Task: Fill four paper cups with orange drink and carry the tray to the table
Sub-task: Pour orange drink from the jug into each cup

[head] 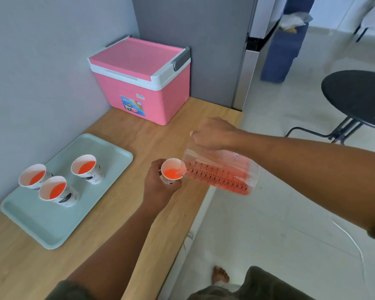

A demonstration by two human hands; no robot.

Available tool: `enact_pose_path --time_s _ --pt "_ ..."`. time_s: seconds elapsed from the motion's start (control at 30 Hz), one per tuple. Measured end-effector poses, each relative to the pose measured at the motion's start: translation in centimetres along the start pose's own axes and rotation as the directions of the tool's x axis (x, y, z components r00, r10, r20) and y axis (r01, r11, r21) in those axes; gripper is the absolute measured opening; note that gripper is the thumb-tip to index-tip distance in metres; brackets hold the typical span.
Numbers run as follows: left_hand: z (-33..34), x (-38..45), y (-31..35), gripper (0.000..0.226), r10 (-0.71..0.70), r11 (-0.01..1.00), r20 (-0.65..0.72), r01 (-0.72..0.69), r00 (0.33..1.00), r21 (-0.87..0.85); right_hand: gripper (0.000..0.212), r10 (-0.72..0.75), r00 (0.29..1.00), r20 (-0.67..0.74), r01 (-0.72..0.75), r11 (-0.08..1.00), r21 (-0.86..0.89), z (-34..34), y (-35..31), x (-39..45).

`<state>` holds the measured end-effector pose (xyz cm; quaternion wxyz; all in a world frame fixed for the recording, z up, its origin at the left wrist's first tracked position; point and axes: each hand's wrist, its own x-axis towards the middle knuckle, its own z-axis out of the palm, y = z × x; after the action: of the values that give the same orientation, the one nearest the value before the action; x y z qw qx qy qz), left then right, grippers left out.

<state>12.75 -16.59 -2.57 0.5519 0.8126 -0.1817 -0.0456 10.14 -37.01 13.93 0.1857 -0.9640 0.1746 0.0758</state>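
My left hand (pixel 158 184) grips a white paper cup (pixel 171 169) above the wooden counter's right edge; orange drink shows inside it. My right hand (pixel 214 134) holds a clear measuring jug (pixel 223 173) by its top, tipped to the left, with its spout at the cup's rim and orange drink running in. A pale green tray (pixel 52 224) lies to the left on the counter. On it stand three paper cups (pixel 34 176) (pixel 54 190) (pixel 86 167), each holding orange drink.
A pink cooler box (pixel 143 83) with a white rim stands at the back of the wooden counter (pixel 121 213), against a grey wall. A round black table (pixel 357 96) stands on the pale floor at the right. A blue bin (pixel 284 50) is further back.
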Motion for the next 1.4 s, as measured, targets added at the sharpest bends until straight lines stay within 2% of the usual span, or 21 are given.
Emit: enact_pose_path --time_s 0.43,0.77,1.07,1.4 --pt "1.7 0.4 0.7 0.066 0.044 0.998 0.046 -0.046 0.998 0.036 0.044 0.035 0.999 -0.006 -0.035 0.999 0.001 -0.8 1.8 0.3" --pt "1.9 0.1 0.5 0.066 0.027 0.999 0.041 -0.028 0.999 0.023 0.045 0.047 0.999 -0.012 -0.047 0.999 0.005 -1.1 1.4 0.4" --pt "1.4 -0.1 0.8 0.066 -0.005 1.0 0.018 0.005 1.0 0.007 0.043 0.045 0.998 -0.038 -0.044 0.999 0.022 -1.0 0.7 0.8" --pt "0.1 -0.2 0.9 0.068 -0.119 0.993 -0.007 0.119 0.993 -0.005 0.047 0.073 0.996 -0.053 -0.067 0.992 0.103 0.0 1.0 0.5"
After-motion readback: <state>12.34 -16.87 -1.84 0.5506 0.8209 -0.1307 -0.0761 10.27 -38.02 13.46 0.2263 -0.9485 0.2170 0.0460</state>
